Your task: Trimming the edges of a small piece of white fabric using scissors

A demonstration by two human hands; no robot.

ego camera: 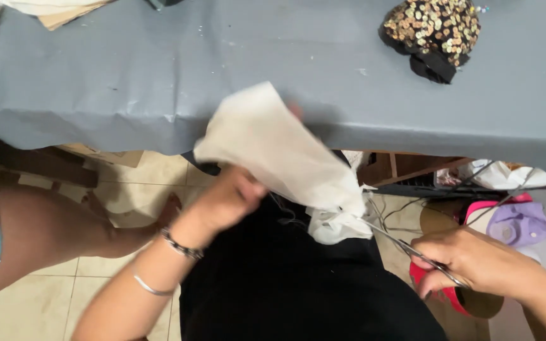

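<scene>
White cloth (279,151) meets scissors (406,247)
Left hand (225,199) fingers pinch it taut; right hand (475,262) fingers grip red handles, blades at its lower edge.

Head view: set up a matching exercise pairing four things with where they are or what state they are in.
Things:
1. white fabric
2. scissors
3. sequined cloth
4. bracelets

Places or states:
A. lying on the grey table top, far right
B. worn on the left wrist
C. held up in the left hand
D. in the right hand, blades at the fabric's lower edge

Pairs: 1-C, 2-D, 3-A, 4-B
</scene>
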